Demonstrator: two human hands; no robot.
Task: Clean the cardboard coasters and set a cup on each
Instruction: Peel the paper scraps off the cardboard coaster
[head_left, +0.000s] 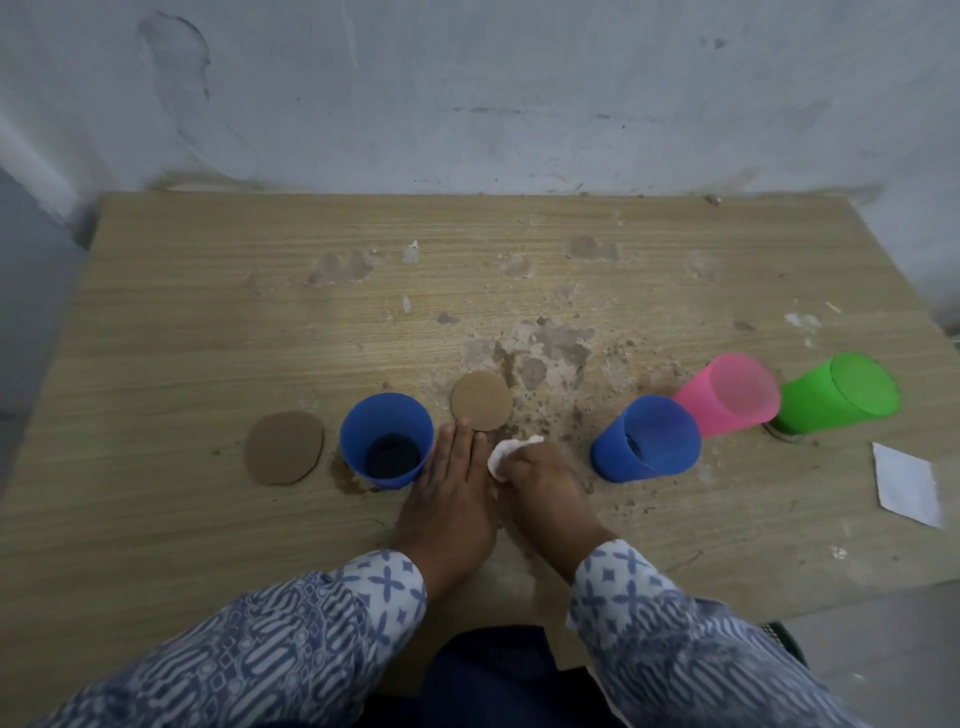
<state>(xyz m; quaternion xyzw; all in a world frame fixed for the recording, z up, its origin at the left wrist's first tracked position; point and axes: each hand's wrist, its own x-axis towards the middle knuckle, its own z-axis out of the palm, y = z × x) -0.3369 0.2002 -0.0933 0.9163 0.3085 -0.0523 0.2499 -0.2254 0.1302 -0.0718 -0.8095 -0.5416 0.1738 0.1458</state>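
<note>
1. Clenched: right hand (540, 488) grips a white wad (501, 457). The wad pokes out past the knuckles, low over the table (208, 312).
2. Released: left hand (447, 499) lies flat on the table, fingers straight. Its fingertips (462, 428) reach the near edge of the mid coaster (481, 401). The 2 hands sit side by side, touching.
3. 2 coasters in view, both bare and flat on the table: mid coaster just beyond the hands, left coaster (284, 448) left of the blue cup (387, 441).
4. Blue cup stands upright between the 2 coasters, against the left hand. Brown smear at its base; cannot tell if a coaster is under it.
5. 3 more cups in a close row at right: 2nd blue cup (647, 439), pink cup (727, 395), green cup (839, 400).
6. Brown crumbs (545, 358) and stains beyond the wad, around the mid coaster.
7. White paper (906, 483) near the table's right edge, nearer than the green cup.
</note>
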